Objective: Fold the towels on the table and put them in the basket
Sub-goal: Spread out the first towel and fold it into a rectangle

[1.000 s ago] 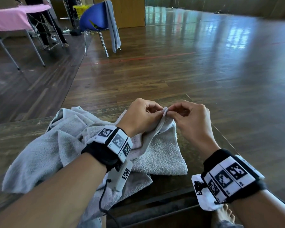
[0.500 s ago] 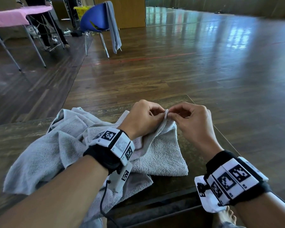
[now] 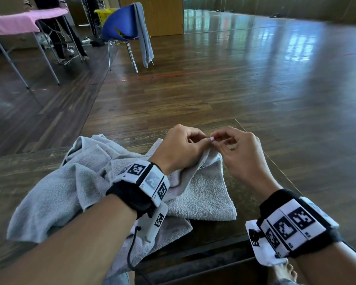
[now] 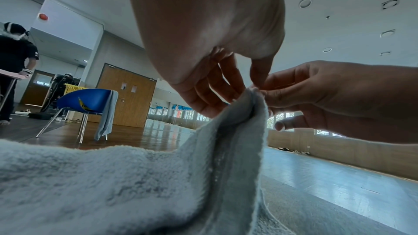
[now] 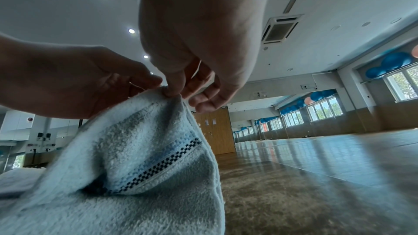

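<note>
A pale grey towel (image 3: 201,192) lies on the dark wooden table (image 3: 243,167) in front of me, one corner lifted. My left hand (image 3: 185,147) and right hand (image 3: 234,149) meet at that raised corner (image 3: 212,139), each pinching it between thumb and fingertips. The left wrist view shows the towel (image 4: 237,131) rising to a peak between both hands. In the right wrist view the towel (image 5: 144,149) has a blue band with a dark checked line. A second crumpled grey towel (image 3: 56,192) lies to the left, under my left forearm. No basket near me is in view.
The table's right edge (image 3: 275,165) runs close beside my right hand; its front edge is just below my wrists. Across the wooden floor stand a blue chair (image 3: 119,27) with a grey towel draped over it, a yellow basket (image 3: 105,15) and a pink-covered table (image 3: 19,23).
The raised towel corner has stayed between both hands. My fingertips have shifted slightly on it, and the right hand now pinches only the very tip.
</note>
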`<state>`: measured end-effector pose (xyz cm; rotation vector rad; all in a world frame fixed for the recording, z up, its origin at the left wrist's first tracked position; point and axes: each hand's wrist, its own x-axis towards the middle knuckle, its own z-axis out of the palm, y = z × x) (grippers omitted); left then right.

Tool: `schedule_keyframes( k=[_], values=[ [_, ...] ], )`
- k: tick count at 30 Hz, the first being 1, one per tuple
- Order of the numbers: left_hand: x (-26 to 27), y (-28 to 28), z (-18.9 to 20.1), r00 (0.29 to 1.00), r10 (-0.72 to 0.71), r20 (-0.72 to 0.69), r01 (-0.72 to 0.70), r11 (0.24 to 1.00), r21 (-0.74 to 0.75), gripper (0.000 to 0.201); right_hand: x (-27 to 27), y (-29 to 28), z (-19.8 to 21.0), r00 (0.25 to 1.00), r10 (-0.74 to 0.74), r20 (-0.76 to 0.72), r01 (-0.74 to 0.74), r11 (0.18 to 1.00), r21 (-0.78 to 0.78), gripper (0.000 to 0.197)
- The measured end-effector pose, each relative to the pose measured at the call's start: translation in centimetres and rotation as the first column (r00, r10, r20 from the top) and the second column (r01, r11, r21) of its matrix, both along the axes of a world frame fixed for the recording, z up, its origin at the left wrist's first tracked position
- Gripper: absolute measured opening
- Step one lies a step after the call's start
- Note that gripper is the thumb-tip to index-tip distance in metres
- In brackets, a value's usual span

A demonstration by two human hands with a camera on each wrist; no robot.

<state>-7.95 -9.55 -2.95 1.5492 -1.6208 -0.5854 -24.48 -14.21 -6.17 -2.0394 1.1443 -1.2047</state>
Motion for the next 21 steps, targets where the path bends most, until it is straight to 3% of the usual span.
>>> schedule_keyframes(
  k=[17, 21],
  values=[
    [0.26, -0.19, -0.48, 0.998, -0.013, 0.067, 0.016, 0.999, -0.036, 0.02, -0.21, -0.43, -0.28, 0.997, 0.056, 0.047, -0.06, 0.995, 0.076, 0.012],
    [0.63, -0.07, -0.64, 0.999, -0.026, 0.046, 0.027, 0.999, -0.032, 0.021, -0.53, -0.54, -0.13, 0.991, 0.127, 0.049, -0.132, 0.986, 0.105, 0.011]
  ],
)
